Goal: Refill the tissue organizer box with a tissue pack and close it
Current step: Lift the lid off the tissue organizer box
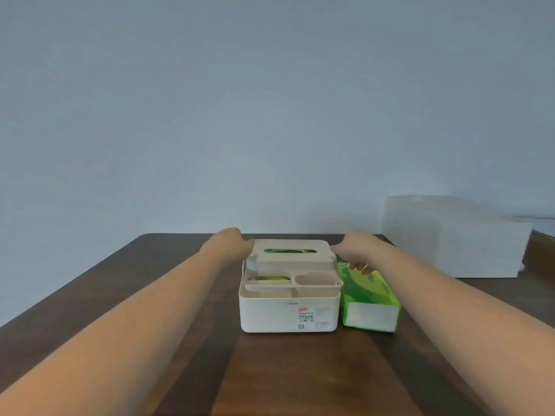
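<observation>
A cream tissue organizer box stands on the dark wooden table. Its lid, with a dispensing slot showing green underneath, sits slightly raised at the box's far side. My left hand grips the lid's left end and my right hand grips its right end. In front of the lid, the box's open compartments show, one with something green inside. A green tissue pack lies on the table, touching the box's right side, below my right hand.
A large white block stands at the back right beside the table. A plain pale wall rises behind the table's far edge.
</observation>
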Demonstrator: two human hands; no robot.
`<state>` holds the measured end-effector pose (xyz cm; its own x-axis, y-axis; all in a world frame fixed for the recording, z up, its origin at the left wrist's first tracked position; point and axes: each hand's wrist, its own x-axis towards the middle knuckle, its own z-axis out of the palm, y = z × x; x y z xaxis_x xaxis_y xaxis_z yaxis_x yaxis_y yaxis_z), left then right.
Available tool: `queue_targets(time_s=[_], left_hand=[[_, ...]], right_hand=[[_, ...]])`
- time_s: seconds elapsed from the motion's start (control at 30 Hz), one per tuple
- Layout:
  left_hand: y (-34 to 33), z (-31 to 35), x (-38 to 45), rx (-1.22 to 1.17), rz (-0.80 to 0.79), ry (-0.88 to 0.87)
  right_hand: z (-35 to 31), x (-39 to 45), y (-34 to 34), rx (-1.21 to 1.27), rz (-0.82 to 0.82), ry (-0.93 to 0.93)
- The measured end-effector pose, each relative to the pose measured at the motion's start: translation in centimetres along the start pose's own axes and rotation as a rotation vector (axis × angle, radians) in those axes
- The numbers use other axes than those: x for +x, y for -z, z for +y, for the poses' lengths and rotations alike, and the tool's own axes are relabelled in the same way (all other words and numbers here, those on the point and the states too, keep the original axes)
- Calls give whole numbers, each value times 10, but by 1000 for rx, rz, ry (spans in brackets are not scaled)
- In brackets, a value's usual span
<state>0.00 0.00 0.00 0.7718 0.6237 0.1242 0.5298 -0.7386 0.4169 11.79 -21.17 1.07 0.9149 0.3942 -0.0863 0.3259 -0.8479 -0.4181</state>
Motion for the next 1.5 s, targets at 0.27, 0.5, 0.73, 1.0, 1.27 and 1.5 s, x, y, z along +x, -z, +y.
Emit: queue_targets(time_s=[0.27, 0.5, 0.73, 1.0, 1.27, 1.5], left_hand=[[-15, -2, -1, 17, -70, 60], [-18, 0, 2, -65, -36, 75], [-15, -5, 2, -288, 10, 112], [52, -33, 5, -578, 300, 136], [64, -137, 10, -513, 364, 292], [45, -200, 19, -418, 338, 388]], right_hand=[[0, 1, -10, 17, 13, -22], [-6, 9, -17, 40, -21, -80], [-17, 8, -6, 129, 165, -11], [-84, -1, 14, 186, 290, 153], [-172, 6, -49, 148, 116, 258], [-210, 18, -103, 62, 5, 265]])
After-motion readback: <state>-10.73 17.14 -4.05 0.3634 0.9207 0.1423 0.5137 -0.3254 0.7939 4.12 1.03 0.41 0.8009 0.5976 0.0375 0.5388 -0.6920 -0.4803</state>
